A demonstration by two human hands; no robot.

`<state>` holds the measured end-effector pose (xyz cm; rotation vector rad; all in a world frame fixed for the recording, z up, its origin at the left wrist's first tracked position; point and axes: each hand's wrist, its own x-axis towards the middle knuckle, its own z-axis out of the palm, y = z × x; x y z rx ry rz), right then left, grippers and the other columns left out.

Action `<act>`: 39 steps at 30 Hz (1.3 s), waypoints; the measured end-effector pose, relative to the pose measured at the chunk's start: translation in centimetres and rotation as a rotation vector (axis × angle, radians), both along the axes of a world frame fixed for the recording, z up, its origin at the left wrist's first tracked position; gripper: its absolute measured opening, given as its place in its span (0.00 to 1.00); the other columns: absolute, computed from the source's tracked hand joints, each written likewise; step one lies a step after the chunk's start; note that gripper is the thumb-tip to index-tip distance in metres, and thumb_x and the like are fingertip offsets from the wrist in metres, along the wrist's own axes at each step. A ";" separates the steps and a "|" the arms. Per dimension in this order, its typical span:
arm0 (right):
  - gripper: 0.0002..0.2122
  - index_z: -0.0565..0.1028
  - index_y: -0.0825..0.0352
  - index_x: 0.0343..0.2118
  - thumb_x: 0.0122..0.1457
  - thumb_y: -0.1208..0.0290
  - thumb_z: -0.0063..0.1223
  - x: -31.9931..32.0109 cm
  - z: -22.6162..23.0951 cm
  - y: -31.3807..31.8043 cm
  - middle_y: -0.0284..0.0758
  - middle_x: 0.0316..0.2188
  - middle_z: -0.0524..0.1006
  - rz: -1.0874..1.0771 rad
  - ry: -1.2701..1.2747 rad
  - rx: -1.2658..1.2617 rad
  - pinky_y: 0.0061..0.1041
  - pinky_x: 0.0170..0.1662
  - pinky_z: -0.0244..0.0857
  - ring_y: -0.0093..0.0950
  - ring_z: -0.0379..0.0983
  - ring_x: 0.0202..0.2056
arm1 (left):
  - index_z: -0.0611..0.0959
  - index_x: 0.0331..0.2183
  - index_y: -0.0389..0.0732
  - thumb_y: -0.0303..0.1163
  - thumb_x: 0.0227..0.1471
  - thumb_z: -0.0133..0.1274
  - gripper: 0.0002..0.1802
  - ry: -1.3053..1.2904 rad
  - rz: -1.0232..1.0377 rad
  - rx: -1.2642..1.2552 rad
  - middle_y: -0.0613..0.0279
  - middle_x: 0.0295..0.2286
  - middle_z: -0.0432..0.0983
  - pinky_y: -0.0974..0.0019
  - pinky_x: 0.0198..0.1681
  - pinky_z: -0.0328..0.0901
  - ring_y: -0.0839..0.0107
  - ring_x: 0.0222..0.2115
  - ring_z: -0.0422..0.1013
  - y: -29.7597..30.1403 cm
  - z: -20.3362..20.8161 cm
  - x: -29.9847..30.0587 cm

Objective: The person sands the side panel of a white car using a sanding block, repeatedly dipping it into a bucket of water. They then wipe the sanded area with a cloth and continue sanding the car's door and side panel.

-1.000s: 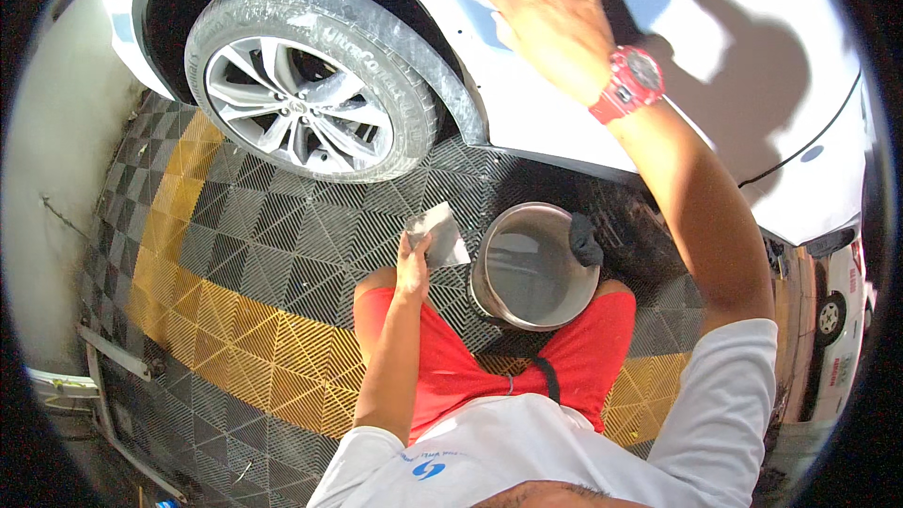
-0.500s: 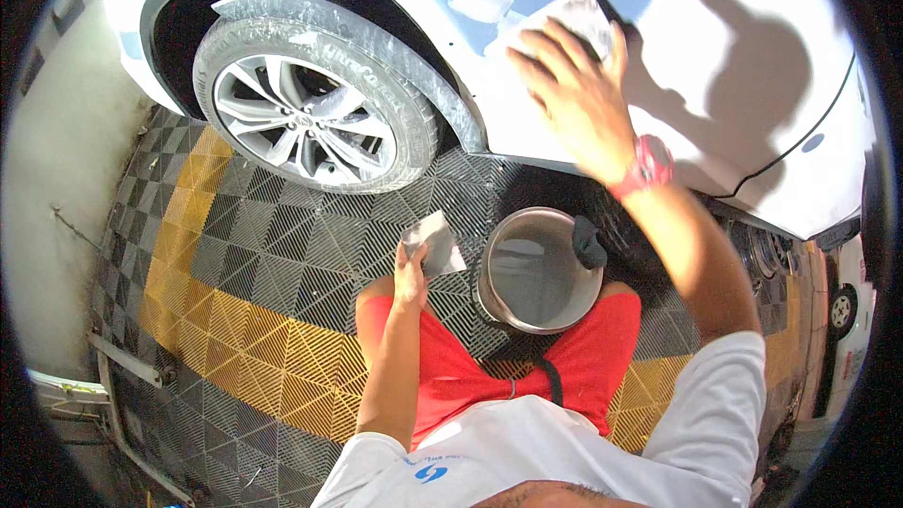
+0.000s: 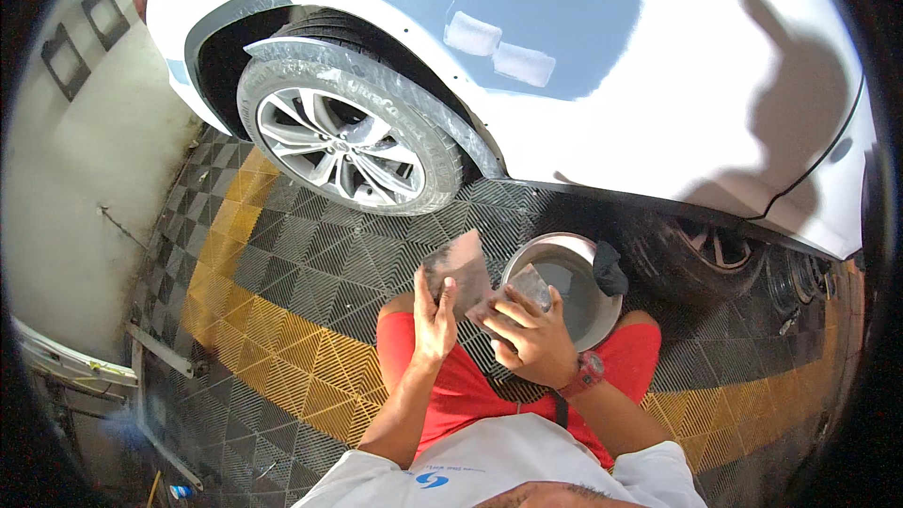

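Note:
Over my lap, my left hand [image 3: 435, 315] grips a thin, flat pinkish-grey plate [image 3: 463, 268], its kind unclear. Close beside it, my right hand [image 3: 534, 334], with a red watch at the wrist, holds a smaller grey flat piece [image 3: 532, 288] near the first one's edge. Whether the two pieces touch I cannot tell. Beyond my hands is a white car's body panel [image 3: 696, 103] with a blue-grey area [image 3: 574, 0]. On that area sit two pale rectangular patches, one upper left [image 3: 472, 33] and one lower right [image 3: 524, 64].
Between my knees stands a metal bucket [image 3: 593, 310] of greyish liquid, a dark cloth [image 3: 609, 268] over its rim. The car's wheel [image 3: 340, 146] is ahead on the left. Black and yellow grid tiles [image 3: 282, 348] cover the floor; a pale wall [image 3: 85, 198] rises at left.
My right hand has come down from the car panel to my lap, bringing its flat piece beside my left hand's plate. Both pale patches now show fully. My view has shifted slightly.

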<state>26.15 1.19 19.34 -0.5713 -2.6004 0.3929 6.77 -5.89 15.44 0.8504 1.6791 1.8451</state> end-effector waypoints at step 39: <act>0.25 0.78 0.46 0.63 0.61 0.65 0.62 -8.5 15.5 10.6 0.29 0.66 0.72 -0.426 0.487 0.504 0.72 0.68 0.37 0.41 0.55 0.74 | 0.64 0.70 0.44 0.29 0.61 0.58 0.40 -0.699 0.012 0.158 0.54 0.60 0.74 0.52 0.66 0.60 0.57 0.59 0.71 3.6 -7.4 -7.5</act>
